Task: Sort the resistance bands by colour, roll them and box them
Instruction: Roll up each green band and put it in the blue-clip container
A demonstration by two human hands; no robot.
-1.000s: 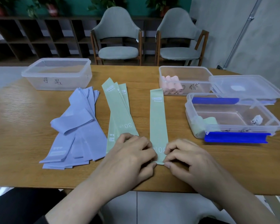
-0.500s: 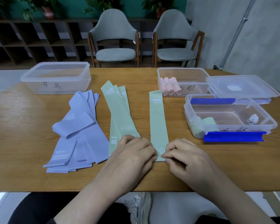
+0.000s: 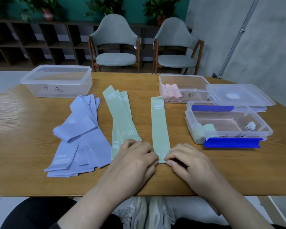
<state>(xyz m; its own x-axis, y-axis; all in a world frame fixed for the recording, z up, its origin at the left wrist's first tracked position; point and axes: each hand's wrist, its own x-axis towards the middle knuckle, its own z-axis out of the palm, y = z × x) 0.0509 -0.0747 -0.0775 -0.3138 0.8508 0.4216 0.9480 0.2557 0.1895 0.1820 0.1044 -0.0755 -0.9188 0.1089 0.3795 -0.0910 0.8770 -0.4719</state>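
Single green band [image 3: 160, 124] lies flat and lengthwise at mid worktop [image 3: 23, 129]. Left hand [image 3: 135, 157] and right hand [image 3: 186, 159] both pinch its near end with curled fingertips, one at each corner. Remaining green bands [image 3: 120, 116] sit just left; the purple pile [image 3: 79, 136] further left. Clip-lid box [image 3: 228, 123] at right holds rolled green bands [image 3: 203, 131].

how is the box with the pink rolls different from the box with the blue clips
The pink-roll box sits farther back on the table; the blue-clip box sits nearer, at the right. The pink-roll box has a plain rim, while the blue-clip box carries blue clips on two sides. The first holds pink rolls; the second holds green rolls. Both are clear, lidless plastic, with rolls at their left ends.
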